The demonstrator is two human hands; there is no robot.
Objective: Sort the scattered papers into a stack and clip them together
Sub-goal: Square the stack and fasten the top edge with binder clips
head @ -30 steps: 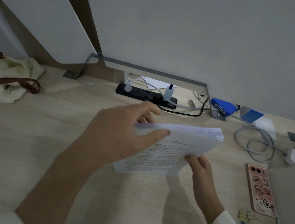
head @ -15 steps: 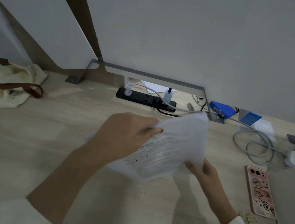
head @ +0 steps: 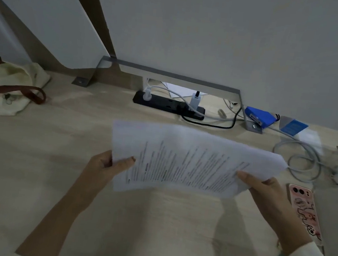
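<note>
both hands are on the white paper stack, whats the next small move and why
Probably lower the white printed paper stack and tap its edge on the light wooden desk. The left hand and right hand hold it in the air by its near corners, and the sheets look fanned unevenly.

Left hand (head: 108,164) pinching the near left edge of the papers (head: 191,162), thumb on top. Right hand (head: 266,193) gripping the near right corner, same way.

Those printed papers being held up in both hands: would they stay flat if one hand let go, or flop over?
Probably flop. The stack of papers is thin sheets and already bows between the left hand and right hand. The sheets would likely slide apart too: their edges look fanned and uneven, with no clip visible on them. It seems light, since fingertip pinches hold it above the desk.
</note>
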